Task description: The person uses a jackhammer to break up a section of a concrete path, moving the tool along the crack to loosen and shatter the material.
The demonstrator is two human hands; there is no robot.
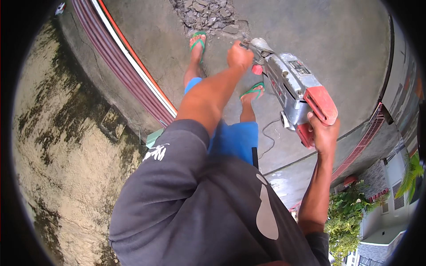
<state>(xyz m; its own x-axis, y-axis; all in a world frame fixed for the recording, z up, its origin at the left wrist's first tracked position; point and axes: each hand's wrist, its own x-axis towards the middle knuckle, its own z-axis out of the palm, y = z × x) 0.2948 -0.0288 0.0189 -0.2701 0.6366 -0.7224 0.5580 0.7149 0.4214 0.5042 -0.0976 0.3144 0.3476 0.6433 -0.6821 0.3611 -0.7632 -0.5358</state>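
Note:
A demolition hammer (288, 82) with a worn silver body and a red rear handle hangs in front of me, held in both hands. My left hand (240, 55) is closed around the dark side handle by its front end. At the other end, my right hand (325, 133) grips the red rear handle. The tool's nose points toward a patch of broken concrete (206, 15) at the far middle; I cannot make out a chisel in it. A dark power cord (267, 133) hangs below the body.
Long maroon, white and orange pipes (128, 57) run along the left, beside a rough stained wall (66, 155). My feet in green flip-flops stand on the concrete floor (337, 31). On the right lie a red grate strip (359, 142) and leafy plants (346, 217).

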